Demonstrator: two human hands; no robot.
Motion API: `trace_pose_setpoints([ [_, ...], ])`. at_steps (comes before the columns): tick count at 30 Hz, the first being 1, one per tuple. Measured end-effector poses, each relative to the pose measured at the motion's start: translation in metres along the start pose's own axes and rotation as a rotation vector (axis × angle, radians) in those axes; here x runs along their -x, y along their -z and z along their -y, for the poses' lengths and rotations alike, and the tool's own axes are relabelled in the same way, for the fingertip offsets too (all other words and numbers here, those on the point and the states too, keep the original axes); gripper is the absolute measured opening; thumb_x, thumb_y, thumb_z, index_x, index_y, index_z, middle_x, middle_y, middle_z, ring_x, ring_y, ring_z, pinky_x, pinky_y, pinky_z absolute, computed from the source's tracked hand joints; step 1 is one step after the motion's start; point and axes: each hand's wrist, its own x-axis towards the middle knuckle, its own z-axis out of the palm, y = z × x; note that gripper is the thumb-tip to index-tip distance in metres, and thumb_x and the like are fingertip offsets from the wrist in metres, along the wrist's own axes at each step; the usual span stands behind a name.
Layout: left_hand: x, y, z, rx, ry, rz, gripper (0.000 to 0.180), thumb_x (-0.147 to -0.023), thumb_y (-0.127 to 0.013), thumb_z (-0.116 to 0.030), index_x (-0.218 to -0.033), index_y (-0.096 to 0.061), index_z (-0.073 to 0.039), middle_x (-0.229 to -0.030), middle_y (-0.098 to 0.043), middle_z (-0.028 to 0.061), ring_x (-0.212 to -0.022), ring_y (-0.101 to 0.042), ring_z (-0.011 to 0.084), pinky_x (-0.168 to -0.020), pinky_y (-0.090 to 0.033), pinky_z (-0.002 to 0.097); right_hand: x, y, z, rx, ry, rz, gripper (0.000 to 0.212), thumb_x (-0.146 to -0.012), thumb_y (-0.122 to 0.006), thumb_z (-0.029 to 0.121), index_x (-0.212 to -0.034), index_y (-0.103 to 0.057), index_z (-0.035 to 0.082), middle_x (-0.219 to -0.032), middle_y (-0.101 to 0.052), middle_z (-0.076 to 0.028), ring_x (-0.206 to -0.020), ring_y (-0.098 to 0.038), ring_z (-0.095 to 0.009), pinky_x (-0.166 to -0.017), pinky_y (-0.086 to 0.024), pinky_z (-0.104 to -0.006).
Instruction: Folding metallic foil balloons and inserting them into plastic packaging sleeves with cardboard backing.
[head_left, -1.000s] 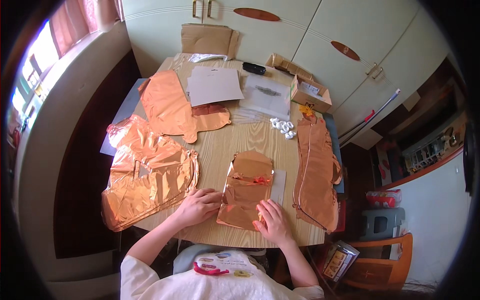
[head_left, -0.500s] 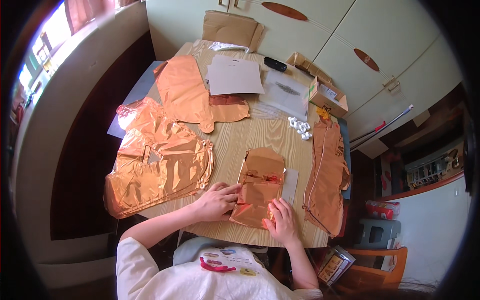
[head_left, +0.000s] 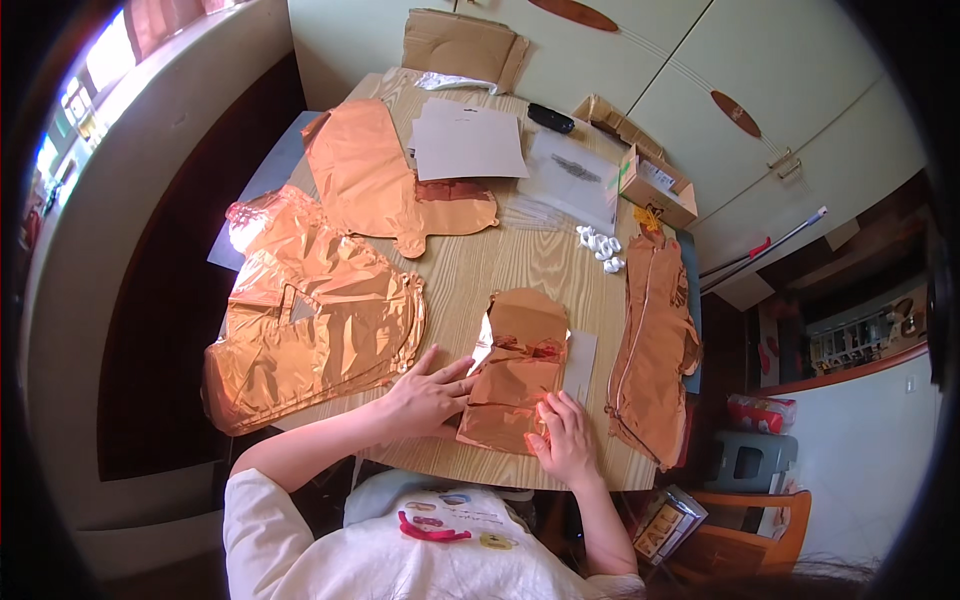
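Note:
A folded copper-coloured foil balloon [head_left: 515, 388] lies flat near the front edge of the wooden table, its rounded end pointing away from me. Along its left edge rests my left hand [head_left: 428, 402], open, fingers outstretched and touching the foil. My right hand [head_left: 567, 440] lies on the lower right edge with its fingers extended and slightly bent, pressing the foil down. From beneath the balloon's right side a white card [head_left: 581, 362] sticks out. A stack of large, crinkled foil balloons [head_left: 320, 320] spreads to the left of my left hand.
More foil balloons lie at the far left [head_left: 360, 170] and right edge [head_left: 645, 350]. Farther back are grey-white cards [head_left: 470, 140], a black case [head_left: 550, 118], a clear plastic bag [head_left: 575, 175], white ribbon rolls [head_left: 600, 245] and a small open box [head_left: 657, 187]. A wooden chair [head_left: 790, 530] stands right.
My left hand has slid slightly left and down along the balloon's edge, its fingers more spread. My right hand stays nearly in place. The whole view has shifted a little.

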Motion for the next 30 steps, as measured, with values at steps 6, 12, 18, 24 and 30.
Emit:
trace_pose_setpoints([
  [6, -0.002, 0.006, 0.003, -0.027, -0.027, 0.072, 0.076, -0.082, -0.064, -0.055, -0.144, -0.046, -0.016, -0.156, -0.034, 0.0030, -0.150, -0.013, 0.0294, -0.115, -0.012, 0.0670, -0.001, 0.002, 0.001, 0.000, 0.009, -0.008, 0.047, -0.086, -0.067, 0.030, -0.124, -0.056, 0.003, -0.133, -0.050, -0.016, -0.129, -0.044, -0.037, -0.110, -0.036, -0.0494],
  [12, -0.009, 0.006, 0.010, -0.021, -0.046, 0.045, 0.082, -0.075, -0.068, -0.060, -0.141, -0.050, -0.015, -0.154, -0.038, 0.0054, -0.149, -0.016, 0.0310, -0.116, -0.011, 0.0654, 0.000, 0.001, 0.000, 0.006, 0.011, -0.011, 0.049, -0.086, -0.069, 0.031, -0.124, -0.056, 0.004, -0.133, -0.051, -0.016, -0.129, -0.044, -0.037, -0.110, -0.036, -0.0496],
  [18, -0.016, 0.014, 0.016, -0.037, 0.010, 0.006, 0.106, -0.060, -0.071, -0.076, -0.146, -0.044, -0.021, -0.158, -0.028, 0.0095, -0.149, -0.013, 0.0364, -0.116, -0.010, 0.0650, 0.001, 0.000, -0.001, 0.002, 0.024, -0.027, 0.050, -0.085, -0.071, 0.031, -0.124, -0.057, 0.004, -0.132, -0.051, -0.015, -0.129, -0.044, -0.036, -0.110, -0.036, -0.0488],
  [24, -0.028, 0.025, 0.025, -0.058, 0.030, -0.006, 0.106, -0.053, -0.073, -0.078, -0.141, -0.050, -0.024, -0.161, -0.021, 0.0131, -0.147, -0.013, 0.0423, -0.115, -0.012, 0.0650, 0.000, 0.002, -0.001, -0.002, 0.030, -0.032, 0.049, -0.084, -0.071, 0.030, -0.122, -0.056, 0.003, -0.132, -0.051, -0.015, -0.128, -0.045, -0.037, -0.110, -0.037, -0.0490],
  [30, -0.038, 0.027, 0.039, -0.085, 0.041, -0.070, 0.091, -0.059, -0.075, -0.069, -0.135, -0.059, -0.021, -0.161, -0.021, 0.0134, -0.148, -0.013, 0.0403, -0.116, -0.013, 0.0638, 0.000, 0.002, -0.002, -0.001, 0.033, -0.028, 0.049, -0.085, -0.070, 0.032, -0.122, -0.056, 0.004, -0.132, -0.051, -0.015, -0.128, -0.045, -0.036, -0.109, -0.037, -0.0490],
])
